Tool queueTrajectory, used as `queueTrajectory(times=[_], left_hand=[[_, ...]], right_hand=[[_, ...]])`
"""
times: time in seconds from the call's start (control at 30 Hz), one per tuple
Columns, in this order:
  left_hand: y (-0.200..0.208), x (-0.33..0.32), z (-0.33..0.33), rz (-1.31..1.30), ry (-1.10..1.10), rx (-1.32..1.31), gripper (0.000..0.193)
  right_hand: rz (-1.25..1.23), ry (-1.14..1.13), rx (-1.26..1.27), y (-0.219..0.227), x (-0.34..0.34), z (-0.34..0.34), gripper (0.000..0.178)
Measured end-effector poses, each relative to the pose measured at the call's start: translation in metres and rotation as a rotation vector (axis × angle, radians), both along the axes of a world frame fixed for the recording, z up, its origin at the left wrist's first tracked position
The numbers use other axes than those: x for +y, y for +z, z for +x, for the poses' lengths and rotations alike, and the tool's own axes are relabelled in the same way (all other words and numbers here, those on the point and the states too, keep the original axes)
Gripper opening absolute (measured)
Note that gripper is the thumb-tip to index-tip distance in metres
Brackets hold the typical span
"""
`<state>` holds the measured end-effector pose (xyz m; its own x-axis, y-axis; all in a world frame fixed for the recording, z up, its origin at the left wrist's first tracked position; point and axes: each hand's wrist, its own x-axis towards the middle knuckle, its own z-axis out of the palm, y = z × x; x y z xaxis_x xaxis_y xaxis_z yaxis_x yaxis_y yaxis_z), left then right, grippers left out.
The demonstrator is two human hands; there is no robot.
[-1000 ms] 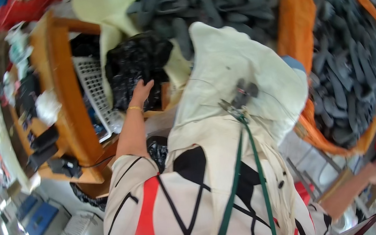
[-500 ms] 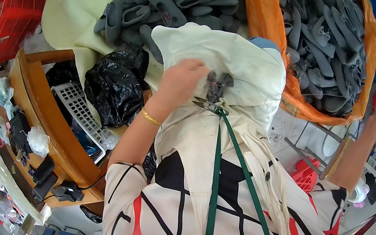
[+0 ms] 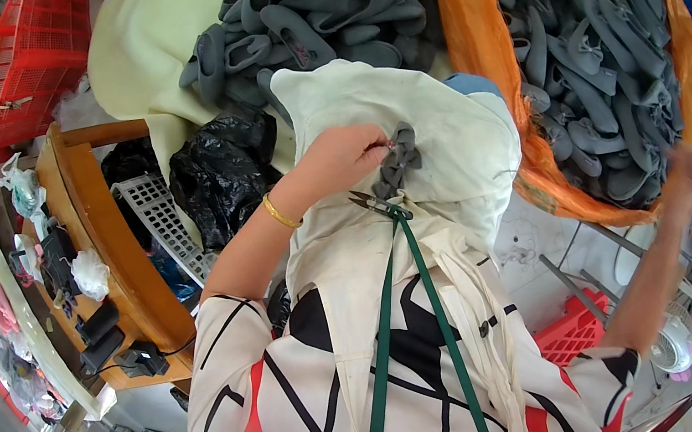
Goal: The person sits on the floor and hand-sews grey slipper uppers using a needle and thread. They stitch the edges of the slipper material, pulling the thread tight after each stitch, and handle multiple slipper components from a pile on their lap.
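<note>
My left hand [image 3: 347, 158], a gold bangle at its wrist, is closed with fingertips pinched on the edge of a small grey fabric bow [image 3: 399, 162]. The bow rests over the white cloth [image 3: 452, 137] spread across my lap. Just below it lie small thread snips [image 3: 376, 203], hung on a green cord [image 3: 391, 287] that runs up my front. Out at the right, my right hand [image 3: 684, 179] is smeared by motion beside the rim of an orange sack [image 3: 473, 18]; its fingers cannot be made out.
Grey slip-on shoes [image 3: 328, 6] lie heaped ahead on a pale yellow sheet [image 3: 134, 36]. More grey shoes [image 3: 589, 71] fill the sack. Leftward are a black plastic bag [image 3: 221, 164], a white crate [image 3: 153, 213] and a wooden table [image 3: 110, 267]. A red basket [image 3: 574, 328] stands low right.
My right hand has moved up toward the orange sack. My left fingertips have come onto the grey bow, which now sits higher and more upright. The whole view has shifted slightly.
</note>
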<state>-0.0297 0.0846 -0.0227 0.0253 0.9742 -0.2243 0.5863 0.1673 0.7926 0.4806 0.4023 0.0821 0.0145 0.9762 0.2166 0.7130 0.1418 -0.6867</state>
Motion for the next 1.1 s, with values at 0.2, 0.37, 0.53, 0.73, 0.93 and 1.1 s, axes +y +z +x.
queueTrajectory(times=[0.2,0.37,0.53,0.73,0.93,1.1], left_hand=[[0.035,-0.005,0.002,-0.13,-0.028,-0.298,0.017],[0.029,-0.021,0.006,-0.133,0.172,-0.637,0.021],[0.011,-0.033,0.013,-0.17,0.35,-0.908,0.023],[0.012,-0.034,0.014,0.096,0.118,-0.264,0.015],[0.035,-0.036,0.006,0.166,0.122,-0.11,0.015],[0.042,-0.041,0.007,0.34,0.082,-0.033,0.022]], right_hand=[[-0.521,1.058,0.318,-0.083,-0.168,-0.262,0.027],[-0.762,0.963,0.53,-0.084,-0.21,-0.31,0.018],[-0.735,0.955,0.484,-0.091,-0.222,-0.307,0.014],[-0.157,1.292,-0.02,-0.09,-0.221,-0.299,0.016],[-0.614,0.945,0.381,-0.069,-0.214,-0.296,0.014],[-0.811,1.045,0.368,-0.068,-0.214,-0.291,0.011]])
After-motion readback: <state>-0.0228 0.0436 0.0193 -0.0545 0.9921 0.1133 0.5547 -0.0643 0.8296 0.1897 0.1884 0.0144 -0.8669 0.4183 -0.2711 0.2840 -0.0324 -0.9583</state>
